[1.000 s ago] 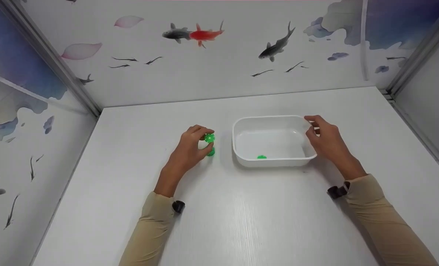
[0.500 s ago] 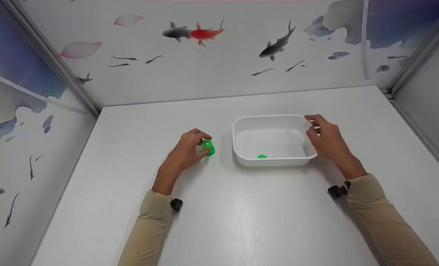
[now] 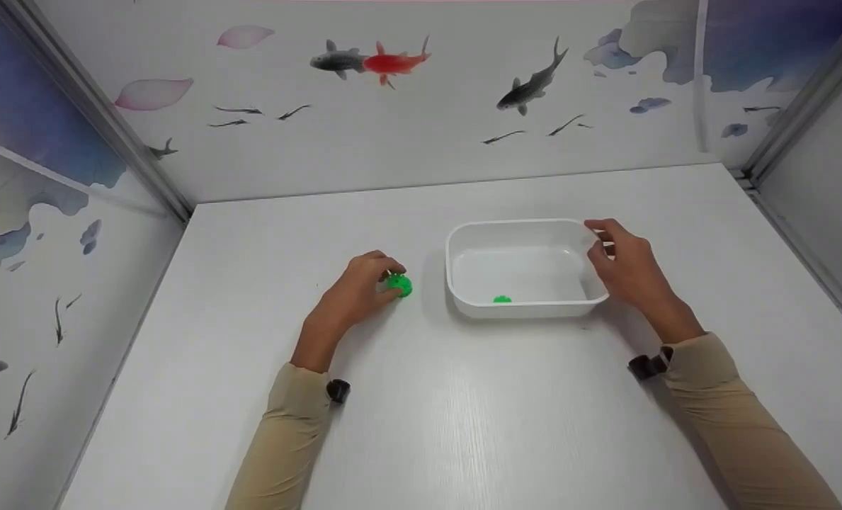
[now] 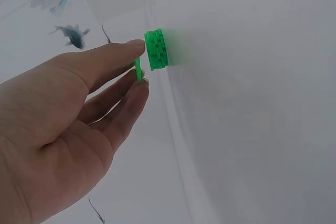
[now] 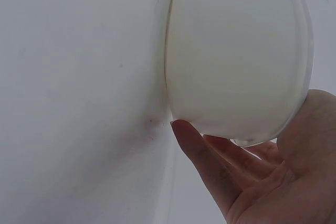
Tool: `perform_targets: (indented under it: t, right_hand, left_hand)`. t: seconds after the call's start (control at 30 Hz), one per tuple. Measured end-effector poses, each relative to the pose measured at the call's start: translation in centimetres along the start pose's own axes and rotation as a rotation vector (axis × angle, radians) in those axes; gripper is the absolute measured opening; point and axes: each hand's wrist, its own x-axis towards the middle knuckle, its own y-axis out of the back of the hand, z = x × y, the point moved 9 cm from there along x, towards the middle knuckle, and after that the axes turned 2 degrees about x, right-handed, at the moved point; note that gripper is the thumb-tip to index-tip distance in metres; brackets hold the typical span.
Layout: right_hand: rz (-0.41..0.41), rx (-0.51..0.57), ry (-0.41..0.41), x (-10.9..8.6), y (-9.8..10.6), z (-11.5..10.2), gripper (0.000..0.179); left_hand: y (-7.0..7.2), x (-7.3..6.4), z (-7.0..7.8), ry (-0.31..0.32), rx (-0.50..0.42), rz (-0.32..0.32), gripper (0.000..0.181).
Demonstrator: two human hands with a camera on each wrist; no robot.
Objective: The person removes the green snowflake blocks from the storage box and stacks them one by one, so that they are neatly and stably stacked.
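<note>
My left hand [image 3: 353, 290] pinches a thin green plastic disc [image 4: 138, 71] between thumb and fingertips, seen edge-on in the left wrist view. Right beside it, a short stack of green notched discs [image 4: 156, 49] stands on the white table. In the head view the held disc overlaps the stack, and the fingers partly hide both. My right hand [image 3: 629, 273] holds the right end of a white rectangular tub [image 3: 527, 312], thumb against its side and fingers at the rim. Inside the tub, near its front wall, lies another green piece [image 3: 502, 299], partly hidden by that wall.
The white tabletop [image 3: 456, 411] runs back to a wall panel [image 3: 428, 142] printed with fish and petals. A second panel [image 3: 59, 283] stands along the left side. Black wrist straps [image 3: 338, 391] show at both cuffs.
The left hand has lowered slightly toward the front with its green disc, from above the stack down close against it. The right hand and the tub have stayed in place.
</note>
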Motion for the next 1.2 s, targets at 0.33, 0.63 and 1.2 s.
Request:
perform_targets:
  t: [0.33, 0.63, 1.2]
  right_hand:
    - [0.012, -0.005, 0.006, -0.02, 0.05, 0.04, 0.049]
    - [0.011, -0.005, 0.001, 0.0, 0.06, 0.07, 0.049]
    - [0.011, 0.007, -0.003, 0.09, -0.02, 0.18, 0.048]
  left_hand:
    - [-0.29, 0.19, 0.21, -0.011, 0.024, -0.012, 0.034]
    - [-0.41, 0.19, 0.39, -0.03, 0.037, -0.02, 0.031]
    - [-0.69, 0.15, 0.34, -0.013, 0.053, -0.054, 0.036]
